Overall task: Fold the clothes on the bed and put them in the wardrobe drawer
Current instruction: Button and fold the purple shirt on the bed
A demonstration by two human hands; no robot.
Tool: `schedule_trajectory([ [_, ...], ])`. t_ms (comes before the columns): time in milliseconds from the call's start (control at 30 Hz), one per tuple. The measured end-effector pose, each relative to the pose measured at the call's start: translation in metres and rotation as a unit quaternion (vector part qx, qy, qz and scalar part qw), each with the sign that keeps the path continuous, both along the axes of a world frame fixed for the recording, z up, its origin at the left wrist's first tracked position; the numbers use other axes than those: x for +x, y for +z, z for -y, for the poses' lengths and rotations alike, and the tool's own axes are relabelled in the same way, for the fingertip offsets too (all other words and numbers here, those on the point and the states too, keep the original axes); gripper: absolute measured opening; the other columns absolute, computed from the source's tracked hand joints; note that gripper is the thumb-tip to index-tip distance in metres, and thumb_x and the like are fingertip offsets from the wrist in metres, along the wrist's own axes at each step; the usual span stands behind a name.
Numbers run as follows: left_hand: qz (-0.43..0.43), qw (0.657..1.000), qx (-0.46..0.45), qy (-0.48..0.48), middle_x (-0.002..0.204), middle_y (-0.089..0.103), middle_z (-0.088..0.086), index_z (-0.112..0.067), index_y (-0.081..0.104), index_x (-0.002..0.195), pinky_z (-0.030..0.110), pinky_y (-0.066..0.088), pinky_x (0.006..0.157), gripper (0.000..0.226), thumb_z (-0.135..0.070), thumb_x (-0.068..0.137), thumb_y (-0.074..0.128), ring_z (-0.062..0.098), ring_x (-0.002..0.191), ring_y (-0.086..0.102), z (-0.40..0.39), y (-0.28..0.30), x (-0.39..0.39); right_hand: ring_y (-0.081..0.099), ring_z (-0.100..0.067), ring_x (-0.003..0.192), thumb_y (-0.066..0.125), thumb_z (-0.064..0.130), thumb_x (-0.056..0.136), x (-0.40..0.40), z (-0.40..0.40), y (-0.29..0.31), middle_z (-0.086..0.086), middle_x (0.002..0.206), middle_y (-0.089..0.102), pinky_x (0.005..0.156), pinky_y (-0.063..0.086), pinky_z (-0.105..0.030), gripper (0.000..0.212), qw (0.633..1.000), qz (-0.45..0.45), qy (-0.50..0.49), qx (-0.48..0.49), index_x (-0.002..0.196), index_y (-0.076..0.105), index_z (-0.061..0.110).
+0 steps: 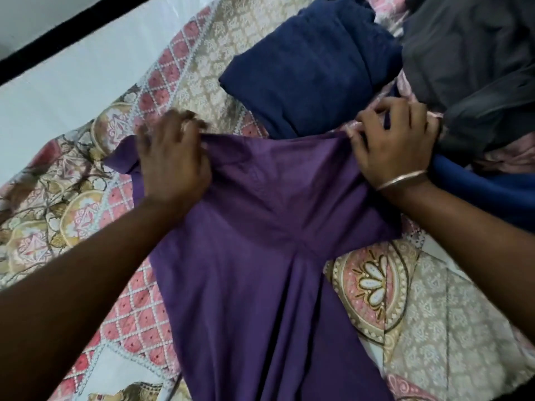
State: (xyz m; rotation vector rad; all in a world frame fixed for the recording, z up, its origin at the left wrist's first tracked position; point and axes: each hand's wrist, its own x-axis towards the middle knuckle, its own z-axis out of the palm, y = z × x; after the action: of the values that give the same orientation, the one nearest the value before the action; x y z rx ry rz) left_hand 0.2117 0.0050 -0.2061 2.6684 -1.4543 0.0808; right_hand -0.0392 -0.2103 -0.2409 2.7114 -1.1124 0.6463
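Observation:
A purple garment (260, 270) lies spread lengthwise on the patterned bedspread (72, 204), its top end away from me. My left hand (173, 157) grips its top left part, the fingers blurred and curled over the cloth. At the top right corner, my right hand (396, 143), with a bangle on the wrist, pinches the edge. A folded navy garment (312, 68) lies just beyond the purple one. A dark grey garment (474, 59) is heaped at the upper right.
A blue cloth (492, 195) lies under my right wrist at the right edge. The bed's left edge meets a pale floor (43, 91) with a dark strip along it. No wardrobe or drawer is in view.

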Motion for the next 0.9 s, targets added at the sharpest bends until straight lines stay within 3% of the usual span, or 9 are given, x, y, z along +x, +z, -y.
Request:
schedule_trajectory([
  [67,-0.069,0.991,-0.060,-0.099,0.126,0.061,0.003,-0.019,0.064,0.115,0.051,0.032,0.107,0.028,-0.027,0.091,0.051,0.027,0.127,0.051,-0.005,0.001,-0.042,0.058,-0.035,0.087,0.054,0.036,0.098,-0.009,-0.048,0.019,-0.012,0.100,0.061,0.072,0.044,-0.043,0.022,0.994,0.090,0.009,0.063,0.100,0.062,0.015],
  [133,-0.128,0.975,-0.093,-0.156,0.122,0.065,-0.001,-0.022,0.070,0.109,0.048,0.037,0.103,0.024,-0.029,0.092,0.053,0.025,0.126,0.054,-0.019,-0.005,-0.086,0.057,-0.026,0.071,0.059,0.030,0.096,-0.030,-0.112,0.035,-0.006,0.081,0.060,0.064,0.044,-0.039,0.018,0.962,0.169,-0.009,0.214,0.088,0.062,0.014],
  [233,-0.160,0.977,-0.016,-0.140,0.138,0.057,-0.007,-0.036,0.066,0.123,0.051,0.027,0.109,0.036,-0.045,0.092,0.050,0.020,0.140,0.041,-0.039,-0.023,-0.137,0.057,-0.017,0.063,0.064,0.044,0.086,-0.073,-0.212,0.031,0.006,0.070,0.059,0.061,0.047,-0.037,0.022,0.881,0.159,-0.113,0.431,0.084,0.059,0.023],
  [300,-0.163,0.979,0.063,-0.103,0.156,0.036,-0.010,-0.048,0.049,0.138,0.060,0.015,0.114,0.046,-0.057,0.094,0.040,0.022,0.150,0.021,-0.048,-0.040,-0.152,0.059,-0.012,0.061,0.059,0.063,0.079,-0.095,-0.265,0.022,0.010,0.072,0.060,0.061,0.051,-0.038,0.038,0.821,0.128,-0.176,0.528,0.090,0.059,0.026],
  [400,-0.148,0.980,0.102,-0.089,0.164,0.013,-0.014,-0.056,0.027,0.147,0.066,0.005,0.112,0.052,-0.064,0.095,0.029,0.024,0.152,0.006,-0.049,-0.061,-0.153,0.062,-0.016,0.071,0.057,0.067,0.076,-0.104,-0.306,0.009,0.011,0.086,0.060,0.065,0.050,-0.035,0.051,0.809,0.080,-0.204,0.546,0.104,0.063,0.024],
  [500,-0.135,0.983,0.094,-0.078,0.164,0.009,-0.015,-0.057,0.022,0.147,0.065,0.005,0.113,0.052,-0.064,0.096,0.028,0.023,0.152,0.004,-0.047,-0.067,-0.151,0.058,-0.019,0.073,0.060,0.037,0.089,-0.096,-0.315,0.006,0.005,0.086,0.055,0.061,0.040,-0.034,0.017,0.825,0.100,-0.185,0.525,0.095,0.058,0.021],
  [633,-0.149,0.982,0.088,-0.074,0.165,0.003,-0.015,-0.058,0.017,0.148,0.065,0.001,0.113,0.052,-0.064,0.097,0.027,0.022,0.153,-0.001,-0.048,-0.072,-0.152,0.048,0.002,0.062,0.045,0.034,0.094,-0.104,-0.324,0.011,0.011,0.067,0.050,0.061,0.035,-0.022,0.013,0.715,0.293,-0.265,0.577,0.086,0.043,0.025],
  [800,-0.152,0.982,0.090,-0.070,0.165,-0.001,-0.015,-0.059,0.011,0.148,0.066,-0.001,0.113,0.052,-0.064,0.098,0.023,0.022,0.152,-0.005,-0.046,-0.074,-0.152,0.055,0.008,0.068,0.058,0.024,0.096,-0.134,-0.326,0.014,0.006,0.082,0.061,0.070,0.044,-0.012,0.009,0.616,0.357,-0.292,0.639,0.090,0.054,0.019],
  [900,-0.151,0.982,0.090,-0.069,0.165,-0.002,-0.015,-0.059,0.010,0.149,0.066,-0.001,0.113,0.052,-0.064,0.099,0.021,0.022,0.152,-0.005,-0.046,-0.075,-0.152,0.063,-0.006,0.073,0.068,0.052,0.086,-0.170,-0.335,0.009,-0.004,0.077,0.069,0.073,0.054,-0.032,0.040,0.665,0.256,-0.224,0.664,0.087,0.064,0.012],
])
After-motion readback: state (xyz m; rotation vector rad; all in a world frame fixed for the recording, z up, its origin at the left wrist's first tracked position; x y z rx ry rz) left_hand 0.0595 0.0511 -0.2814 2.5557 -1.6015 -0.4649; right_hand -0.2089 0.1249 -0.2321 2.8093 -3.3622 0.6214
